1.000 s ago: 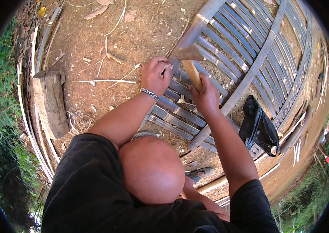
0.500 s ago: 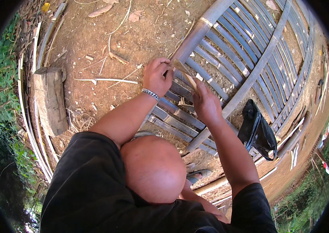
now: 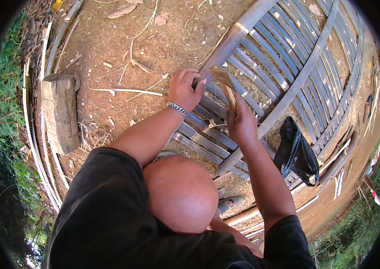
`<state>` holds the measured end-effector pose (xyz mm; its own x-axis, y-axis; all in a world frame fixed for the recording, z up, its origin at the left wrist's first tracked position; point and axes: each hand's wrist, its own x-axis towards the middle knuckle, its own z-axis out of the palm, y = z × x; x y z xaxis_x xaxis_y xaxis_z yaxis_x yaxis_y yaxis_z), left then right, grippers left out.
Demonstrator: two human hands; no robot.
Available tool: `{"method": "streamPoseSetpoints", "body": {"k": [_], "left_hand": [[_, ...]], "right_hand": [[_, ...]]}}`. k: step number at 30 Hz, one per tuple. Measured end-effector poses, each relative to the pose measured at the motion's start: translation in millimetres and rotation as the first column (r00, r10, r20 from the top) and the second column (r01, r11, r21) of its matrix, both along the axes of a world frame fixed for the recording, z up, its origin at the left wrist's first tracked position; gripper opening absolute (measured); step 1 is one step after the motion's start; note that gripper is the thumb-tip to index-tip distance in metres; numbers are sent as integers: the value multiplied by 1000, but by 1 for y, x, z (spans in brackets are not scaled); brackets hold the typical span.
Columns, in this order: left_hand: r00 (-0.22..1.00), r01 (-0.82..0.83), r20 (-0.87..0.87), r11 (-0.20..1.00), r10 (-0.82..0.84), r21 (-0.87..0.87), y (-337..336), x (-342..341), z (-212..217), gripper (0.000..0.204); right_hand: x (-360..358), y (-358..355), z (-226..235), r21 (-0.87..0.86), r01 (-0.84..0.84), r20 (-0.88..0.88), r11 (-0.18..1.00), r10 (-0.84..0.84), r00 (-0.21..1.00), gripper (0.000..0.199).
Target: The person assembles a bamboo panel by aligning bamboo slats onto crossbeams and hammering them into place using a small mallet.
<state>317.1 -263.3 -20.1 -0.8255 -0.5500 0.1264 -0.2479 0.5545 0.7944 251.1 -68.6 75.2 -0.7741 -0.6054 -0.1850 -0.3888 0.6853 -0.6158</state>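
A bamboo slatted frame (image 3: 284, 96) lies on the ground, with a thick bamboo pole (image 3: 230, 47) along its left edge. My left hand (image 3: 184, 89) is curled around the near end of that pole, thumb and fingers closed on it. In my right hand (image 3: 243, 123) is a short, flat wooden piece (image 3: 224, 81), brown with a paler edge. My right fingers are wrapped round its lower end. Its broad upper end is over the slats, just right of the pole and apart from my left hand.
A squared wooden block (image 3: 60, 114) stands at the left beside long split bamboo strips (image 3: 33, 134). On the frame's near right part lies a black bag (image 3: 295, 154). Dry leaves, twigs and shavings are scattered on the bare soil (image 3: 123, 49). My bent knee (image 3: 181, 193) is close below my hands.
My right hand has drawn the wooden piece slightly back to the right, away from my left hand and the pole. My left hand has stayed at the pole's end.
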Motion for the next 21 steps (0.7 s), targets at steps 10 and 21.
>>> {"method": "streamPoseSetpoints", "body": {"k": [10,21], "left_hand": [[979,56,203,965,-4,-255,14,49,19,51],[975,136,205,963,-88,-234,10,53,19,42]], "right_hand": [[21,27,-5,17,50,11,999,-50,999,52],[3,11,7,49,1,106,999,-6,994,50]]}}
